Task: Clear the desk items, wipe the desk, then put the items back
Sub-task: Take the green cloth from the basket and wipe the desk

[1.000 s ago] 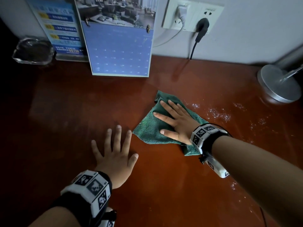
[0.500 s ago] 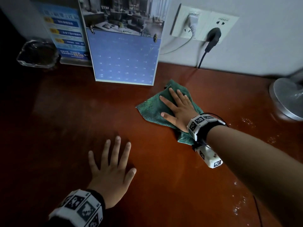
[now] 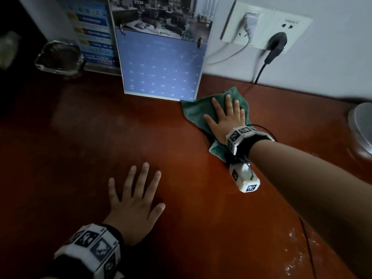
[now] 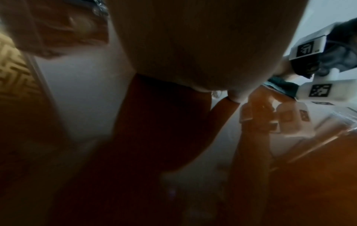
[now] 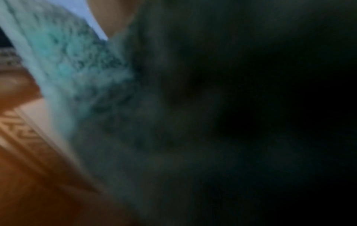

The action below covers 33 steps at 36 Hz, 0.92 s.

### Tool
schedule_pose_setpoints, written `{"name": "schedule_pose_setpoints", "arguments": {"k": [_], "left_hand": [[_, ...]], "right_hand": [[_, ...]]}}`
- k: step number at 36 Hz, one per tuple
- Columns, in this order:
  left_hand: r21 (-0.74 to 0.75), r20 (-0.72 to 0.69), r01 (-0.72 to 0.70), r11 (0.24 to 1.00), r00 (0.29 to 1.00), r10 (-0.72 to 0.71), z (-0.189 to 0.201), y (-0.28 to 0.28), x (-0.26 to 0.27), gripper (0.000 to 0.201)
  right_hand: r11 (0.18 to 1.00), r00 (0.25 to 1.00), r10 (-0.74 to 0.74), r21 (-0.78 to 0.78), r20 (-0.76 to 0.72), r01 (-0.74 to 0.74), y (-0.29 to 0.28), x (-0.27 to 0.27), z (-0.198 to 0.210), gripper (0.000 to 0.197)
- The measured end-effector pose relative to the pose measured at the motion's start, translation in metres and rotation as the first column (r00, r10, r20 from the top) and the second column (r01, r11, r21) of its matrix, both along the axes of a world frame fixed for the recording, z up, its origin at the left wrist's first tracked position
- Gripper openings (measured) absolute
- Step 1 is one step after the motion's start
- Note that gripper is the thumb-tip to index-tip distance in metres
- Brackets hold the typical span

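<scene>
1. Right hand lies flat, palm down, on the green cloth; its fingers are straight and spread, pointing toward the wall; it presses the cloth and does not clutch it.
2. The cloth sits rumpled on the red-brown counter, at the far side near the wall; most of it is under the palm and fingers; one corner sticks out left of the thumb, reaching the lower right corner of the desk calendar; another corner sticks out beneath the wrist, toward the person.
3. Left hand rests flat on bare counter, nearer the person and to the left; fingers straight and spread, holding nothing; well apart from the cloth.
4. The calendar stands upright at the wall; a blue leaflet stand is behind its left edge; a glass ashtray sits left of that.
5. A wall socket above the cloth carries a white plug and a black plug.
6. A round metal base shows at the right edge; white specks dot the near right counter.
7. The right wrist view is blurred; only cloth and darkness show.
</scene>
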<state>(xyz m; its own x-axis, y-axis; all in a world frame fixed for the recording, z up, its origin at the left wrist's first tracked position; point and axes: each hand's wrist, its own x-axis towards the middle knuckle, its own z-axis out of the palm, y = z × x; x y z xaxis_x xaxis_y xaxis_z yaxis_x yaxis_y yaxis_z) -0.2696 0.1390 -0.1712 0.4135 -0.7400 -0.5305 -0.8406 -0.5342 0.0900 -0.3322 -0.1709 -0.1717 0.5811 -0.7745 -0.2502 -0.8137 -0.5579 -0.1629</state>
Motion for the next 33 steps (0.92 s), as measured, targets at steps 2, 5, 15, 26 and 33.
{"name": "schedule_pose_setpoints", "arguments": {"k": [2, 5, 15, 26, 33], "left_hand": [[-0.007, -0.040, 0.013, 1.000, 0.999, -0.013, 0.006, -0.007, 0.001, 0.076], [0.068, -0.144, -0.007, 0.998, 0.989, 0.017, 0.014, -0.011, -0.001, 0.073], [0.140, -0.228, 0.027, 0.990, 0.974, 0.005, 0.028, -0.014, 0.001, 0.075], [0.154, -0.230, 0.001, 0.988, 0.973, 0.034, 0.034, -0.013, -0.002, 0.072], [0.155, -0.203, -0.022, 0.988, 0.978, 0.054, 0.032, -0.014, -0.005, 0.066]], "right_hand": [[0.999, 0.999, -0.049, 0.003, -0.003, 0.049, 0.000, 0.002, 0.000, 0.067], [0.994, 0.994, -0.106, 0.000, -0.019, 0.106, 0.000, 0.001, -0.001, 0.068], [0.966, 0.963, -0.256, -0.001, -0.083, 0.257, -0.006, -0.034, -0.001, 0.074], [0.910, 0.905, -0.413, -0.086, -0.102, 0.406, 0.012, -0.072, -0.004, 0.075], [0.872, 0.862, -0.490, -0.086, -0.133, 0.482, 0.034, -0.097, -0.002, 0.075]]}}
